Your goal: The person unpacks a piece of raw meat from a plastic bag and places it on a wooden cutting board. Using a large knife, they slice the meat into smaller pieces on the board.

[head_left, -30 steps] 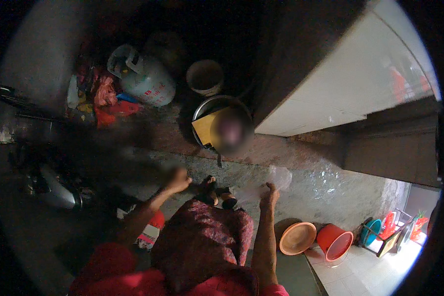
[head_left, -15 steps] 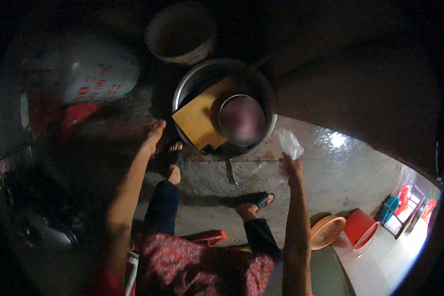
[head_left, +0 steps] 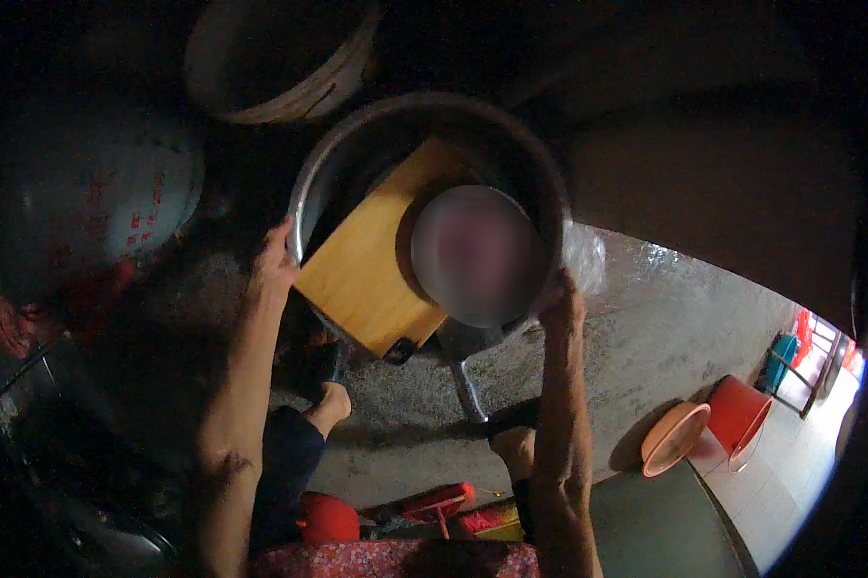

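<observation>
My left hand point(head_left: 278, 255) grips the left rim of a large metal basin point(head_left: 442, 103), fingers closed round it. My right hand point(head_left: 563, 299) is closed at the right rim, with a clear plastic bag point(head_left: 585, 260) beside it, apparently held too; the fingertips are hidden. In the basin lie a yellow wooden board point(head_left: 361, 272) and a round container whose contents point(head_left: 474, 254) are blurred out. A long metal handle point(head_left: 465, 387) sticks out from the basin's near side, right of a small black object point(head_left: 399, 350) at the board's corner.
A white bucket point(head_left: 294, 87) and grey gas cylinder point(head_left: 106, 193) stand in shadow at the left. A dark overhang point(head_left: 704, 212) is at the right, beyond it an orange basin point(head_left: 673, 438), red bucket point(head_left: 737, 419) and teal item point(head_left: 779, 361). A red broom-like thing point(head_left: 434, 501) lies near my feet.
I have bent down over the basin, which appears much larger. Both hands moved forward from apart to its two sides, the plastic bag moving along with my right hand.
</observation>
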`<state>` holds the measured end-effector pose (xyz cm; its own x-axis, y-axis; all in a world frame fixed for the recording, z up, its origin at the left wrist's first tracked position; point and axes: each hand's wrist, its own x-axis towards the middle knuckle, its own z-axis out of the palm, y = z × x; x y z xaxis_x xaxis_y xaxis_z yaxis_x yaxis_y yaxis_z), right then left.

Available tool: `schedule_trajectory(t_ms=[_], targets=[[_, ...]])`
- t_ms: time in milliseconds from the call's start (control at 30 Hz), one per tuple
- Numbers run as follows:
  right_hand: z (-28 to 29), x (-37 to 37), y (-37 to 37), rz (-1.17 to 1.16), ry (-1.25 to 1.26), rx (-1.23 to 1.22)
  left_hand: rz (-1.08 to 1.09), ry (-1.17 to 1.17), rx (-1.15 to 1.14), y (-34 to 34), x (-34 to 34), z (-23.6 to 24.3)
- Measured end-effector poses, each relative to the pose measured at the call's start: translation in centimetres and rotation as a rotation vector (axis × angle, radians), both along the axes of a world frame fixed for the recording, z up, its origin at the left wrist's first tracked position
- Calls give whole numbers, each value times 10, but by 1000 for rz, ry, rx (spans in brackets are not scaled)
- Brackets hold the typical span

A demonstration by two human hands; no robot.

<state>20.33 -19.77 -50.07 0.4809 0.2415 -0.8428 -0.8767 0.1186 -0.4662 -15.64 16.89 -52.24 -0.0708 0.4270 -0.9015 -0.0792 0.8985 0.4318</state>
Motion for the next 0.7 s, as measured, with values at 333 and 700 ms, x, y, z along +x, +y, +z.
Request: schedule_trajectory(t_ms=[333,700], targets=[[55,-42,-8,1036,-433,-857,2,-43,-26,-16,-150,19],[290,-62,-143,437,-37,-885,-370,-36,-133,-88,1,292]])
